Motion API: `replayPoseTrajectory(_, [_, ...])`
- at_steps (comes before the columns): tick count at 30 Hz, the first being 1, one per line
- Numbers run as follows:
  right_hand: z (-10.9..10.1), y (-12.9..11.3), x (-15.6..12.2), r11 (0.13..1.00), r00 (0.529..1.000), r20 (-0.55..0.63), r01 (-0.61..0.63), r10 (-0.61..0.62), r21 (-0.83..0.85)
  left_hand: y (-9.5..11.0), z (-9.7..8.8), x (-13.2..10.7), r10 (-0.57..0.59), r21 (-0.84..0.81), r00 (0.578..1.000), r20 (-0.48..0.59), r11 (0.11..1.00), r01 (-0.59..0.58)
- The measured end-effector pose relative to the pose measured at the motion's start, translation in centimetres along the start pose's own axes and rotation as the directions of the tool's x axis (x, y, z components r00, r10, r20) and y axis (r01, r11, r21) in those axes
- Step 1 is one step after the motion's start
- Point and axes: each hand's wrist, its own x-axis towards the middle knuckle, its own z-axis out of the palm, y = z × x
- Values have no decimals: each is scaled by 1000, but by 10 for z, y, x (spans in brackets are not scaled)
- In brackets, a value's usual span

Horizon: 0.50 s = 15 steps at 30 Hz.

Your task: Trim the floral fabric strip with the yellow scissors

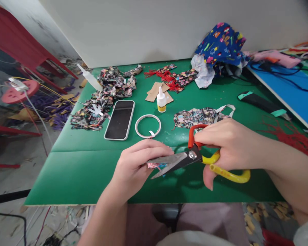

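Note:
My left hand [137, 164] pinches a small patterned fabric scrap [156, 166] just above the green table [74, 171]. My right hand [229, 147] grips scissors [192, 158] with one red and one yellow handle. Their blades are slightly apart around the scrap. Beyond the hands lie a white tape ring [148, 126], a small glue bottle [161, 100] and a dark phone [119, 119]. A larger floral fabric piece [195, 117] lies behind the scissors.
A heap of cut floral scraps [102, 99] sits at the left, red tassels and cardboard pieces [169, 80] at the back, a blue printed cloth [220, 44] back right. A black and teal tool [261, 104] lies beside a blue board [297, 99]. Red stools [17, 90] stand left.

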Motion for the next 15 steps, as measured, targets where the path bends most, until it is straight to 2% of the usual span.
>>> replayPoseTrajectory(5, [-7, 5, 1, 971, 997, -24, -60, 68, 233, 1, 1, 2, -30, 59, 1000, -10, 998, 30])
replayPoseTrajectory(8, [-11, 5, 0, 984, 996, 27, -88, 85, 156, 1, 0, 2, -12, 55, 1000, -20, 998, 13])
replayPoseTrajectory(12, [-11, 6, -1, 998, 988, 145, -59, 59, -7, -2, -1, 0, -25, 71, 999, -21, 997, 27])
replayPoseTrajectory(15, [-8, 8, -1, 998, 982, 181, -44, 52, -46, -2, -1, 0, -25, 47, 1000, -7, 999, 25])
